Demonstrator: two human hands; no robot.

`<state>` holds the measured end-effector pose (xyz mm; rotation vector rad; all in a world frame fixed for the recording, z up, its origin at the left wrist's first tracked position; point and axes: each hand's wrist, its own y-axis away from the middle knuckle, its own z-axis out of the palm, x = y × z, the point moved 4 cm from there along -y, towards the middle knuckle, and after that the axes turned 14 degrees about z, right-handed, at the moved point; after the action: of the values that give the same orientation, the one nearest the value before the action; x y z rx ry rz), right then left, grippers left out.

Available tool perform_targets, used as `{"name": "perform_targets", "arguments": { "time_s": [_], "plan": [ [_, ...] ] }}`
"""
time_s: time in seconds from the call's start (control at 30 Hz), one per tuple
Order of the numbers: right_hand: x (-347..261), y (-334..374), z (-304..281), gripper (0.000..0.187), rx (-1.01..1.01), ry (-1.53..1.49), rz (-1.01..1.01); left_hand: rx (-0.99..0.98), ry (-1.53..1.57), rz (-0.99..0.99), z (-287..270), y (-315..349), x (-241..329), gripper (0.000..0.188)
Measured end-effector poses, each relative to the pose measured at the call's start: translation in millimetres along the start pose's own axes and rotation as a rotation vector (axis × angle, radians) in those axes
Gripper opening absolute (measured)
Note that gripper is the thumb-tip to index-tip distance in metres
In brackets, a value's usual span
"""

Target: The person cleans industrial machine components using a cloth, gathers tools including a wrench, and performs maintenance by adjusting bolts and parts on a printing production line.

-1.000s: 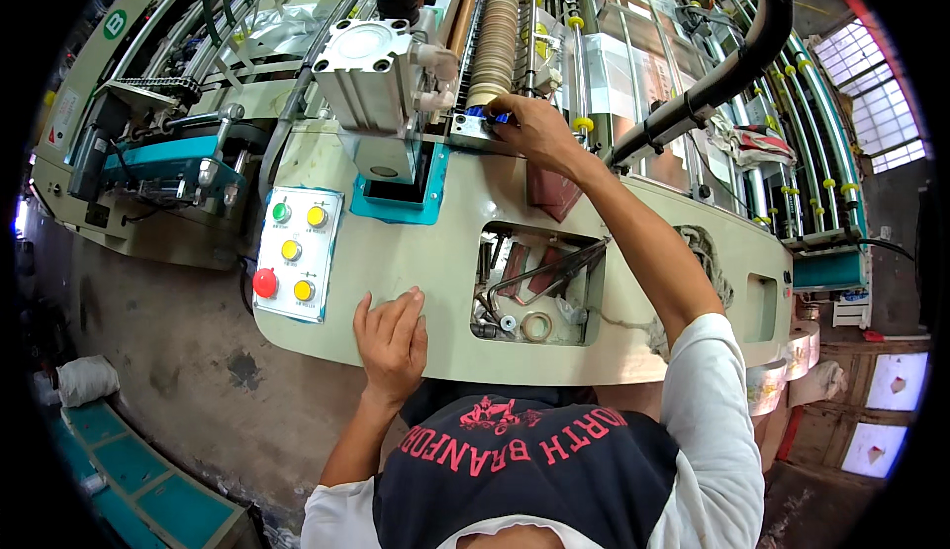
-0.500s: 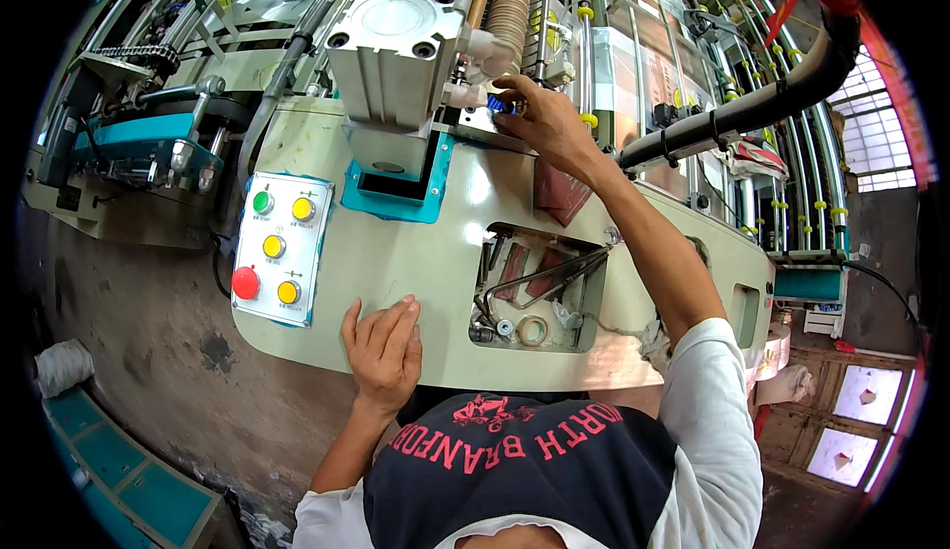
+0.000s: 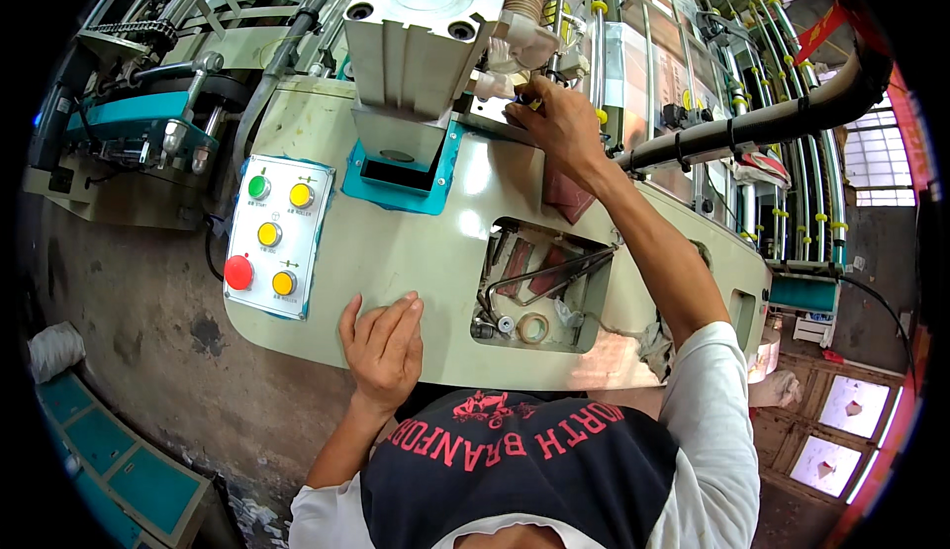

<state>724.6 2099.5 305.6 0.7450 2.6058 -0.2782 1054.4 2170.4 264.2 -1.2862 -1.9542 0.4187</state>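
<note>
My right hand (image 3: 566, 132) reaches to the far side of the machine. Its fingers close around a small blue knob, now almost covered by them, beside a metal block (image 3: 500, 112) and a clear fitting (image 3: 522, 39). My left hand (image 3: 384, 346) lies on the near edge of the pale green machine cover (image 3: 416, 262), fingers stretched out and holding nothing. Behind it stands a large square metal cylinder (image 3: 421, 49) over a teal-framed slot. To its left is a white control panel (image 3: 252, 282) with green, yellow and red buttons.
A recess (image 3: 485, 329) in the cover holds hex keys, a tape roll and small parts. A dark red packet (image 3: 566, 196) lies under my right wrist. A thick black-and-white hose (image 3: 772, 119) crosses on the right. Rollers with film run behind; teal cabinets (image 3: 148, 480) stand lower left.
The view has shifted slightly. My right fingers have turned and closed further over the blue knob, hiding more of it. My left hand stays in place on the cover.
</note>
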Motion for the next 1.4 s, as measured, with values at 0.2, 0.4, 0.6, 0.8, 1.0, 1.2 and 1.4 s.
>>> {"name": "perform_targets", "arguments": {
  "time_s": [0.2, 0.4, 0.6, 0.8, 1.0, 1.2, 1.4],
  "plan": [
    [1, -1, 2, 0.031, -0.075, 0.069, 0.043, -0.006, 0.012, -0.003, -1, -4, 2, 0.03],
    [6, 2, -2, 0.03, -0.195, -0.192, 0.017, -0.016, 0.016, 0.006, 0, -3, 3, 0.03],
    [6, -4, -12, 0.039, -0.035, -0.22, -0.164, -0.023, 0.031, 0.012, 0, -4, 3, 0.03],
    [4, -4, -4, 0.033, -0.123, -0.023, 0.049, -0.026, 0.011, 0.002, 0, -2, 2, 0.032],
    [26, -3, -9, 0.066, -0.341, -0.345, -0.014, 0.013, -0.009, -0.025, 1, -1, 3, 0.029],
    [13, 0, -6, 0.068, -0.126, -0.241, 0.034, 0.002, -0.002, -0.013, -1, -2, 3, 0.029],
    [28, 6, -3, 0.065, -0.28, -0.309, 0.06, -0.008, -0.035, 0.012, 1, -3, 5, 0.03]
  ]
}}
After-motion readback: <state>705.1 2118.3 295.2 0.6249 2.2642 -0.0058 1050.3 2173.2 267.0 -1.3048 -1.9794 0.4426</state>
